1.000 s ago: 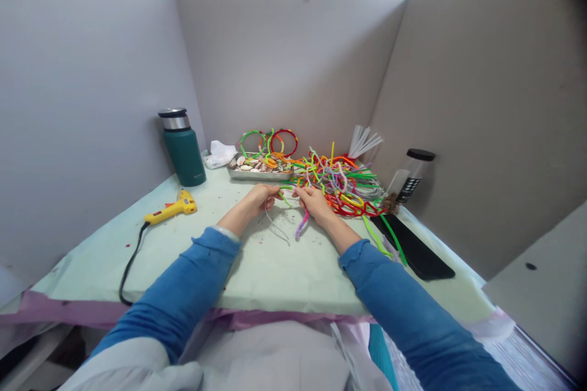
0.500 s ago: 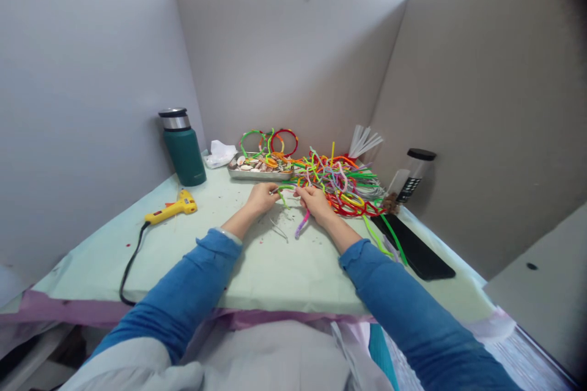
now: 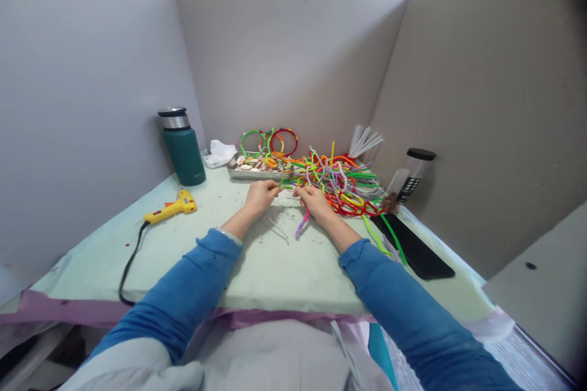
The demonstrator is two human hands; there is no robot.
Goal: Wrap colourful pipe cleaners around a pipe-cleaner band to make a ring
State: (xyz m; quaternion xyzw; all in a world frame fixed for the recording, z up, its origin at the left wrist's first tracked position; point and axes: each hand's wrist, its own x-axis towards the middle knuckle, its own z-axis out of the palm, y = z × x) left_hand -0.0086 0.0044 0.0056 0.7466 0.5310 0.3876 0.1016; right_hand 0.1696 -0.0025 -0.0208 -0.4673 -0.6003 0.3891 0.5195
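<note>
Between my two hands stretches a fuzzy pipe cleaner strip, with a green part (image 3: 288, 187) in the middle and a pink and purple end (image 3: 302, 224) hanging below my right hand. My left hand (image 3: 263, 195) pinches the green end. The fingers of my right hand (image 3: 314, 200) are closed on the strip near where the colours meet. A thin grey wire (image 3: 279, 230) lies on the table below my hands. Just behind them is a metal tray (image 3: 260, 176) of shells, beside a tangled heap of coloured pipe cleaners (image 3: 343, 180).
A yellow glue gun (image 3: 172, 209) and a green bottle (image 3: 184, 153) stand at the left. Tissues (image 3: 221, 153) and coloured rings (image 3: 284, 142) are at the back. A black phone-like slab (image 3: 417, 250) and a clear container (image 3: 415, 174) are at the right.
My left hand has shifted slightly, and the green piece that hung down between my hands now sits higher, near the fingertips. My right hand has barely moved.
</note>
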